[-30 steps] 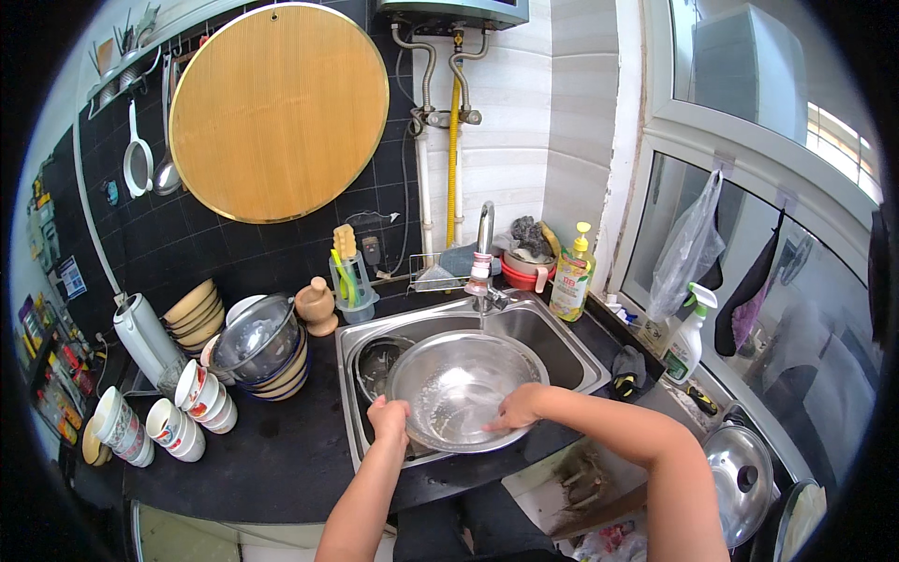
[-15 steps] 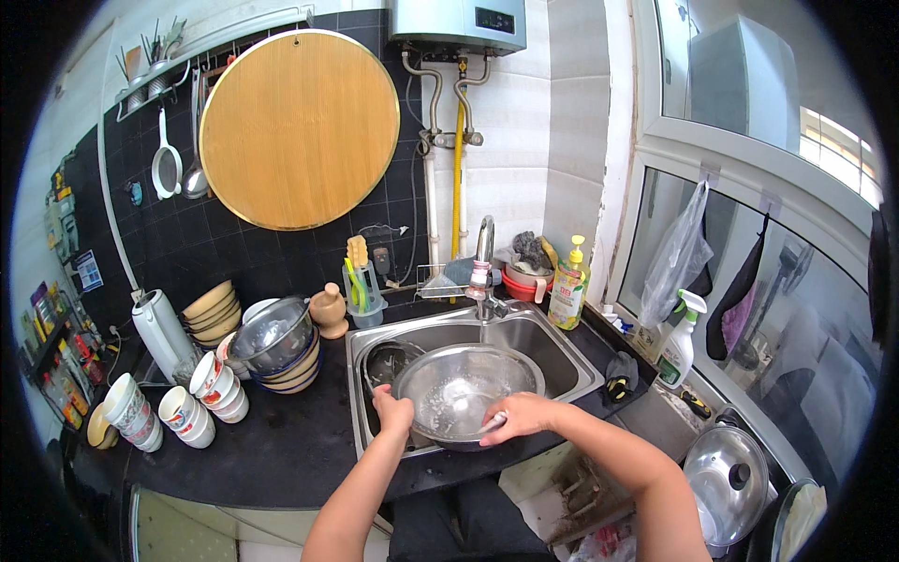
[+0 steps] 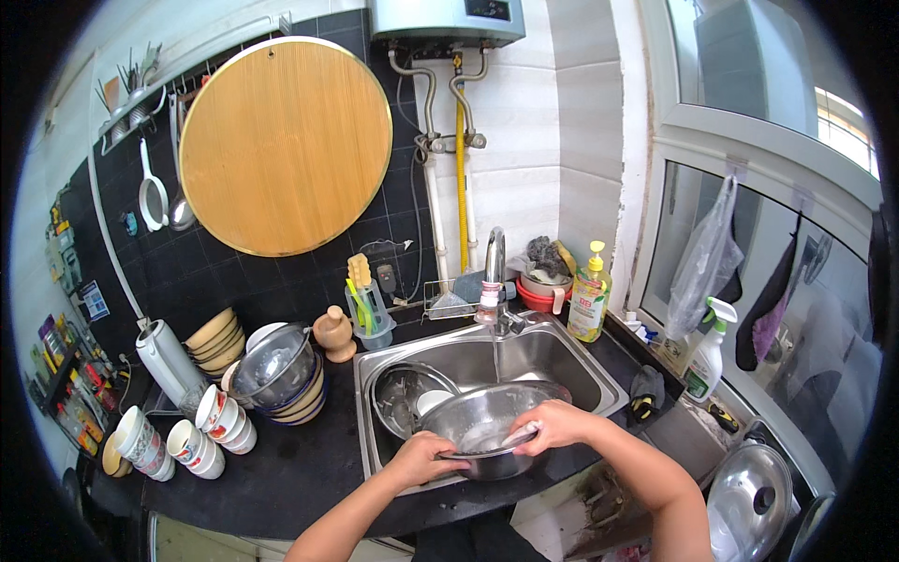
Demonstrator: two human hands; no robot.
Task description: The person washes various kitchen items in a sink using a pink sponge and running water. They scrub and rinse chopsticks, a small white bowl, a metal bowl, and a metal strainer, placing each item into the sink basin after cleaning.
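A stainless steel basin (image 3: 510, 403) tilts over the front of the sink (image 3: 609, 375), its far side raised. My left hand (image 3: 421, 459) is closed on its near-left rim. On the near-right rim my right hand (image 3: 552, 426) is closed, with a small white cloth-like piece (image 3: 522, 434) pinched under the thumb against the metal; its exact kind cannot be told. Water runs in a thin stream from the faucet (image 3: 493, 272) down to about the basin's far edge. Left of the basin, a second metal bowl (image 3: 386, 398) sits in the sink with a white item inside.
Stacked paper-like cups (image 3: 197, 450), nested bowls (image 3: 281, 370) and a wooden jar (image 3: 334, 334) stand on the black counter at left. A yellow soap bottle (image 3: 588, 295) is behind the sink's right corner. A spray bottle (image 3: 709, 351) and a pot lid (image 3: 749, 501) lie farther right.
The basin has tipped and shifted slightly right and toward me. My left hand has moved from beside it onto its near rim; my right hand has come up to the rim with the white piece.
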